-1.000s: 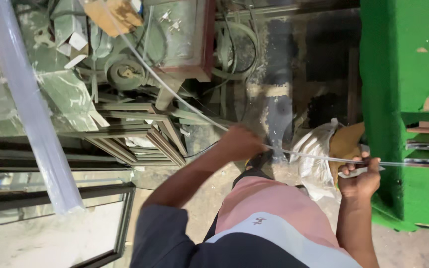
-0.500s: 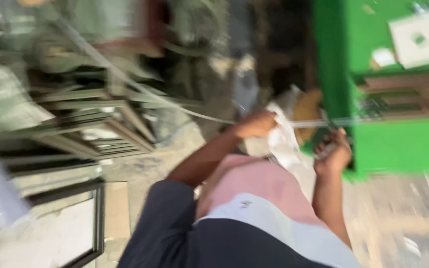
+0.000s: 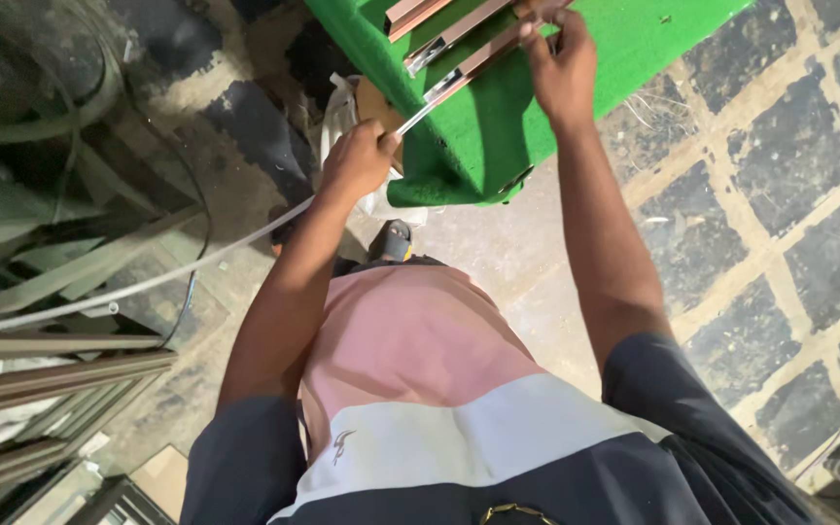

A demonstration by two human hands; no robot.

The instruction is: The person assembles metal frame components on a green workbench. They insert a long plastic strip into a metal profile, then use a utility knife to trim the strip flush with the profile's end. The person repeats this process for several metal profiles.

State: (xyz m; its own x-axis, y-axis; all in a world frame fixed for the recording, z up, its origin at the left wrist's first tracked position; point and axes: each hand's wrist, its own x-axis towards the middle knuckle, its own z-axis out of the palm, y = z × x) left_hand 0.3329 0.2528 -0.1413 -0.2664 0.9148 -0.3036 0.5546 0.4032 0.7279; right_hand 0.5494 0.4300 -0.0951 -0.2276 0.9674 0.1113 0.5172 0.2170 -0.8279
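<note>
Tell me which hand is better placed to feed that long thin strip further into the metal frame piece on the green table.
Probably the left hand: it grips the long thin strip just before the metal frame piece, so it could push along it. The right hand is steadying the frame piece on the green table.

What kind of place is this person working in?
Probably a workshop for making window or door frames. Stacked metal frame sections lean at one side, brown metal channel pieces lie on a green felt-covered worktable, and the left hand grips a long thin white strip.
</note>
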